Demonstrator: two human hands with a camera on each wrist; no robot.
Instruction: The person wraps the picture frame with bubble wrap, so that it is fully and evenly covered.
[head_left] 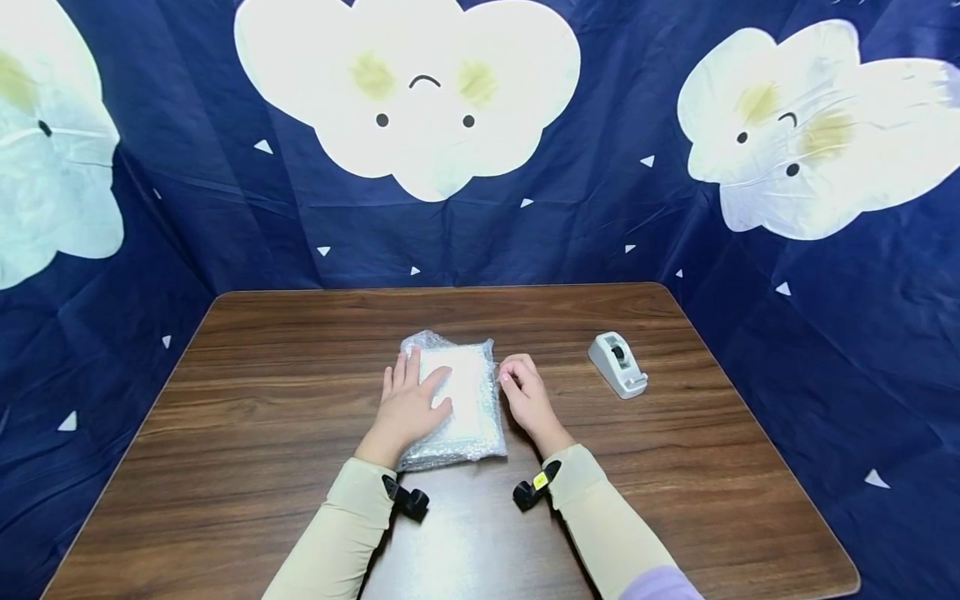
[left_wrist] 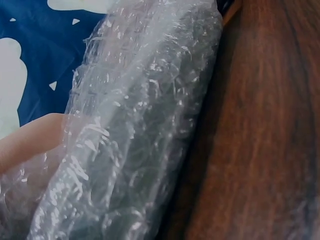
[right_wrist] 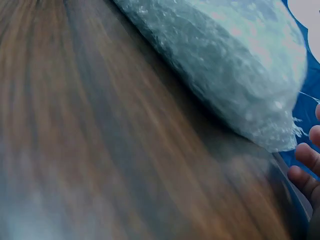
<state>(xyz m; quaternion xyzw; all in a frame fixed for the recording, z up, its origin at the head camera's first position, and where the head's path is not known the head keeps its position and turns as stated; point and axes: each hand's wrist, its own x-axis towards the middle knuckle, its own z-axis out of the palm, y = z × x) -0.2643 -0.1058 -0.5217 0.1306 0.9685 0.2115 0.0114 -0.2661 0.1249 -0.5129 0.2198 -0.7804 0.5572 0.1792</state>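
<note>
A flat rectangular package in bubble wrap lies on the table, with a white sheet-like face showing through. Spread over its left part, my left hand presses down with straight fingers. In the left wrist view a digit shows behind the bubble wrap. My right hand is at the package's right edge, its fingers curled and thumb against the index finger. A thin, pale strand runs from the wrap to the fingertips in the right wrist view; whether it is tape or plastic cannot be told.
A white tape dispenser stands to the right of my right hand on the brown wooden table. Dark blue cloth with white clouds hangs around the back and sides. Each wrist carries a small black camera.
</note>
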